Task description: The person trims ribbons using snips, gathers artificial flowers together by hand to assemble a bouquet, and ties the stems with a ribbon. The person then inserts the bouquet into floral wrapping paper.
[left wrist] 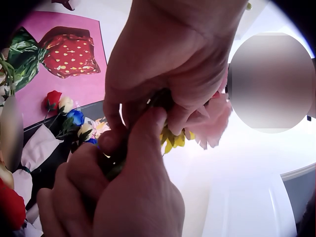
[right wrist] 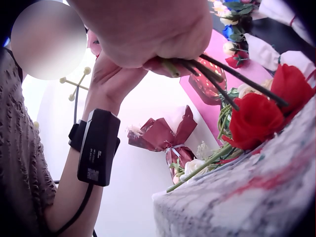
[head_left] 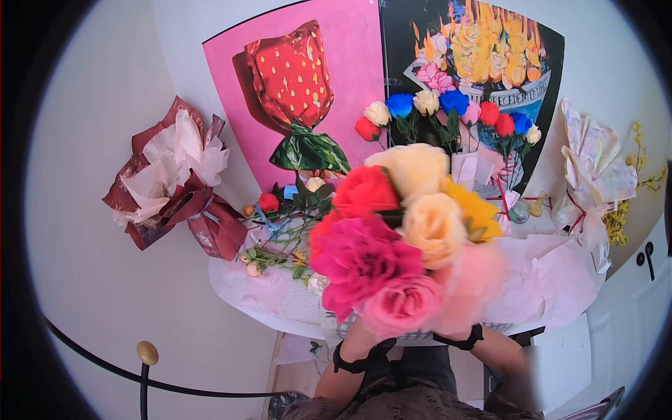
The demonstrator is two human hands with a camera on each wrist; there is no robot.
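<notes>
I hold up a bunch of artificial flowers [head_left: 399,231] close to the head camera: red, magenta, pink, cream and yellow blooms. Both hands are under it, hidden by the blooms in the head view; only the strapped wrists [head_left: 357,360] show. In the right wrist view my right hand [right wrist: 148,34] grips the green stems [right wrist: 222,79], with my left hand [right wrist: 111,74] just behind it. The left wrist view has my left hand [left wrist: 123,192] curled round the same stems [left wrist: 116,168], the right hand [left wrist: 173,59] above it, and a pink bloom [left wrist: 215,123] beyond.
A table [head_left: 546,280] covered with pale pink paper stands ahead, with loose flowers [head_left: 280,238] on its left part. Behind it is a row of roses [head_left: 448,112] before two posters. A dark red wrapped bouquet [head_left: 175,182] hangs left, a white one [head_left: 595,175] right. A black rail [head_left: 147,352] is low left.
</notes>
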